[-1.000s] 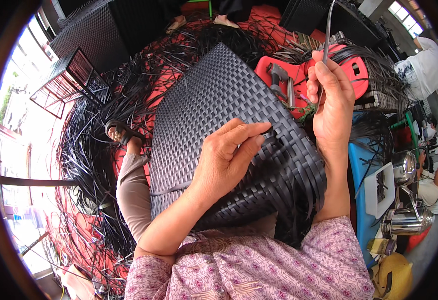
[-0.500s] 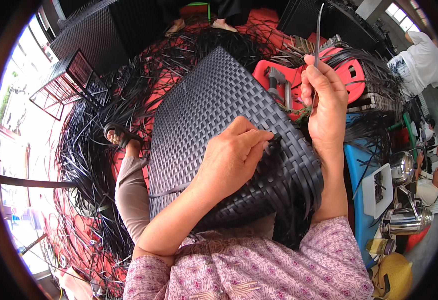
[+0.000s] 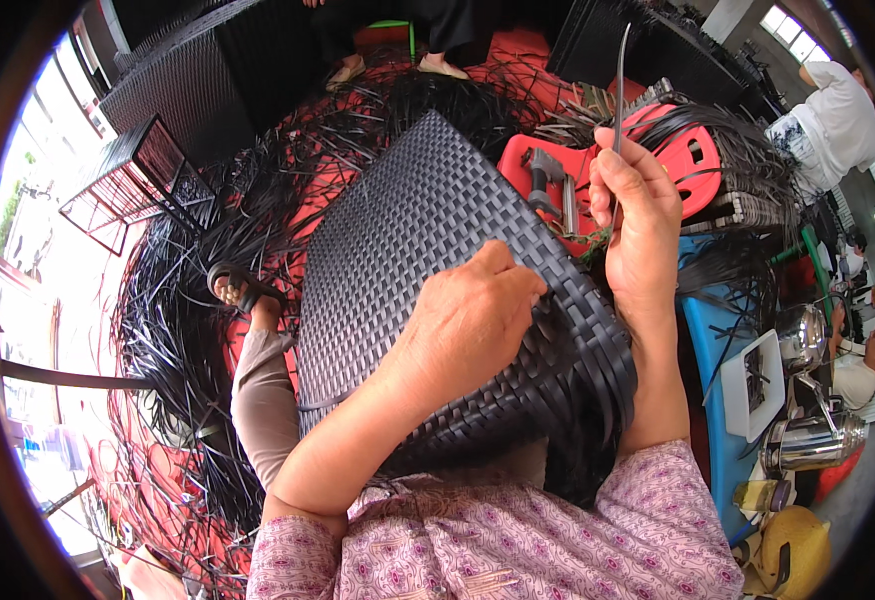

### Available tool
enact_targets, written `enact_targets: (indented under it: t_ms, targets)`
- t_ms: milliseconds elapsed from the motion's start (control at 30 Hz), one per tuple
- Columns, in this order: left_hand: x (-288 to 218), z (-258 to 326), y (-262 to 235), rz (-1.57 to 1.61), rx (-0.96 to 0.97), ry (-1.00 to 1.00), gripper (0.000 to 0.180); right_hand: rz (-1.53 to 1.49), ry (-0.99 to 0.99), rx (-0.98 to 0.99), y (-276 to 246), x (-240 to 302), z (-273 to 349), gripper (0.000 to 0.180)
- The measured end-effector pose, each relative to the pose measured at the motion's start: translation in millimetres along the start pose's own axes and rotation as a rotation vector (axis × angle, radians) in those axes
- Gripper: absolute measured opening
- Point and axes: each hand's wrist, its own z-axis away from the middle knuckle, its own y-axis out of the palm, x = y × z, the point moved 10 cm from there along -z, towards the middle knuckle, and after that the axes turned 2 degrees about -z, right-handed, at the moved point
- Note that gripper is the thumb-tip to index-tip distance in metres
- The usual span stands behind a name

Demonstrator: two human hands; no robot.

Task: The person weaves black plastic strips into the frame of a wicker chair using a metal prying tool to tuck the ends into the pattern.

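Observation:
A large black woven rattan panel [image 3: 408,230] rests tilted across my lap. My left hand [image 3: 473,320] lies on its lower right part, fingers curled and pressing into the weave near the loose strand ends. Beside the panel's right edge my right hand [image 3: 643,215] is raised and shut on a thin dark strip [image 3: 621,75] that runs straight up from my fingers. Loose black strips hang off the panel's lower right corner [image 3: 598,420].
Heaps of loose black strips [image 3: 173,330] cover the red floor around my sandalled foot [image 3: 238,290]. A red plastic stool [image 3: 693,155] with tools stands at the right. Metal pots [image 3: 808,440] and a blue surface lie lower right. A wire frame [image 3: 123,185] stands left; a person in white [image 3: 838,115] is far right.
My right hand has lifted the strip a little higher and moved slightly left. My left hand's fingers have curled down tighter onto the weave.

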Motion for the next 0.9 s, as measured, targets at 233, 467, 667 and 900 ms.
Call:
enact_targets:
  t_ms: [233,467,667,900]
  targets:
    - [25.3,5.8,14.8,0.255,-0.034,-0.157,0.015,-0.027,0.019,-0.001,-1.0,-1.6,1.0,0.027]
    - [30.1,-0.4,23.3,0.366,-0.022,-0.229,0.012,-0.046,0.018,0.015,0.3,-2.2,1.5,0.026]
    - [42.8,-0.9,34.5,0.468,0.033,-0.339,0.01,-0.026,0.033,0.006,0.6,-1.7,2.3,0.026]
    - [59.8,5.4,59.8,0.911,0.013,-0.496,0.008,-0.039,0.034,0.006,0.5,-1.8,2.3,0.027]
